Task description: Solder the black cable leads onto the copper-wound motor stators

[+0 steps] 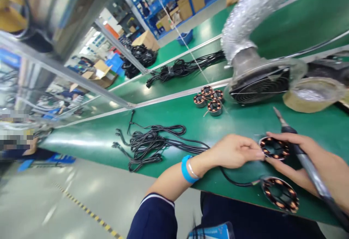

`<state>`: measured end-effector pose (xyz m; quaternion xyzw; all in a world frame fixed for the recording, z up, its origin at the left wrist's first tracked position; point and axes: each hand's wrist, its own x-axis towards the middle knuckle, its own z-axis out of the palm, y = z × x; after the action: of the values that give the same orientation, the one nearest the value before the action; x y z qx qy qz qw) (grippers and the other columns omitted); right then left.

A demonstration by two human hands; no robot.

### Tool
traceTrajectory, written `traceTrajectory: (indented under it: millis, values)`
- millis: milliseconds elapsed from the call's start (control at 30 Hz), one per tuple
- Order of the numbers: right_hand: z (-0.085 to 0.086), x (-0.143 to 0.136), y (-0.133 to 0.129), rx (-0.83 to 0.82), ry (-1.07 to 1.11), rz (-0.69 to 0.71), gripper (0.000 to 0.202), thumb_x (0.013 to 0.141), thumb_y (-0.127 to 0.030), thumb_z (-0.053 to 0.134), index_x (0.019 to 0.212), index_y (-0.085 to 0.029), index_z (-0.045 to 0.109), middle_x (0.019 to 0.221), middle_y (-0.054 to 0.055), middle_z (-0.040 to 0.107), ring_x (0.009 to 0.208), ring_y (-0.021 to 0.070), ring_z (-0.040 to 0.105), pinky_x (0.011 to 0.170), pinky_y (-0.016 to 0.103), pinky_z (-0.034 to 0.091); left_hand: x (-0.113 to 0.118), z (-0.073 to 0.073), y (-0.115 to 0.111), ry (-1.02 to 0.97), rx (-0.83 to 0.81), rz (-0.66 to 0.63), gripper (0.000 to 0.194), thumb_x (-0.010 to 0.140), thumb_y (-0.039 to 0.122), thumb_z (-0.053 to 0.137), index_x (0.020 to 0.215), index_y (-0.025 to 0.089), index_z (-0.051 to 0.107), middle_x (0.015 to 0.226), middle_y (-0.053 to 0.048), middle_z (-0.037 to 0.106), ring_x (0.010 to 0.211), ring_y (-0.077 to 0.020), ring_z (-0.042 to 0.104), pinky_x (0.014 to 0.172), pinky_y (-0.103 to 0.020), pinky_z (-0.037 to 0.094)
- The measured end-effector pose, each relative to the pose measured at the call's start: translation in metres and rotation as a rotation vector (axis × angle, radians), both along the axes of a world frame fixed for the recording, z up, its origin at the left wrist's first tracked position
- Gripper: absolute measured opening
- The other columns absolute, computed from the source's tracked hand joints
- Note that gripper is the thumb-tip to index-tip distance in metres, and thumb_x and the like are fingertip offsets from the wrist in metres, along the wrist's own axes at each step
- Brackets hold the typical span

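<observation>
My left hand [237, 151], with a blue band at the wrist, has its fingers pinched at the left edge of a copper-wound ring [273, 148]. Thumb and index finger of my right hand [308, 159] hold the same ring from the right. A soldering iron [308, 162] lies across my right hand, its tip pointing up and left over the bench. Below my hands, at the front edge of the green bench [240, 122], rests a second copper-wound ring [280, 194] with a black cable joined to its left side.
Several copper-wound rings [214, 107] stand near the rail. Black cables [152, 141] lie coiled at the left. A black round fan grille [261, 86] under a foil duct [245, 17] and a yellowish tape roll [313, 95] sit behind. A person's arm [32, 147] shows at far left.
</observation>
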<state>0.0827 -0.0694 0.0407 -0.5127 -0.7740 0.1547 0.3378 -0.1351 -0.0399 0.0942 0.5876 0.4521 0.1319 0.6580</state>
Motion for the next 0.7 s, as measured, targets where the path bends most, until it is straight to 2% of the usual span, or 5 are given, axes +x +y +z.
traceTrajectory:
  millis: [100,200,300,533,700]
  values:
    - [-0.006,0.007,0.002,0.005,-0.095,-0.018,0.056,0.082,-0.061,0.068,0.129,-0.035,0.053,0.119,0.011,0.068,0.074,0.0227,0.073,0.057,0.032,0.055,-0.011,0.004,0.003,-0.079,0.037,-0.042,0.019,0.090,0.030,0.062,0.088,0.013,0.071,0.086,-0.003,0.070,0.074,-0.0115,0.058,0.070,-0.021,0.045]
    - [-0.005,0.007,0.001,-0.064,-0.130,-0.044,0.060,0.078,-0.058,0.073,0.130,-0.036,0.053,0.117,0.009,0.069,0.069,0.0226,0.072,0.056,0.034,0.053,-0.051,0.023,0.002,0.276,0.359,-0.126,0.020,0.088,0.037,0.065,0.094,0.020,0.075,0.072,0.000,0.068,0.067,-0.0134,0.055,0.064,-0.023,0.040]
    - [-0.001,0.003,-0.003,-0.111,-0.076,-0.067,0.057,0.082,-0.062,0.068,0.131,-0.037,0.053,0.118,0.008,0.069,0.069,0.0223,0.071,0.059,0.034,0.054,-0.098,0.033,-0.003,0.606,0.493,-0.198,0.014,0.087,0.032,0.066,0.092,0.022,0.075,0.065,0.002,0.063,0.064,-0.0139,0.055,0.061,-0.024,0.035]
    - [0.002,-0.001,-0.005,-0.088,-0.056,-0.065,0.056,0.085,-0.063,0.063,0.133,-0.037,0.051,0.121,0.007,0.069,0.078,0.0226,0.073,0.064,0.033,0.055,-0.137,0.011,-0.022,0.925,0.526,-0.231,0.046,0.080,0.050,0.074,0.116,0.023,0.064,0.083,-0.001,0.069,0.076,-0.0201,0.064,0.064,-0.027,0.038]
    - [0.012,-0.003,-0.001,-0.072,-0.078,-0.072,0.058,0.082,-0.077,0.054,0.122,-0.034,0.057,0.110,0.009,0.073,0.059,0.0212,0.069,0.048,0.035,0.046,-0.143,0.011,-0.027,0.833,0.547,-0.415,0.033,0.076,0.046,0.077,0.098,0.024,0.067,0.086,0.001,0.070,0.076,-0.0183,0.064,0.060,-0.027,0.035]
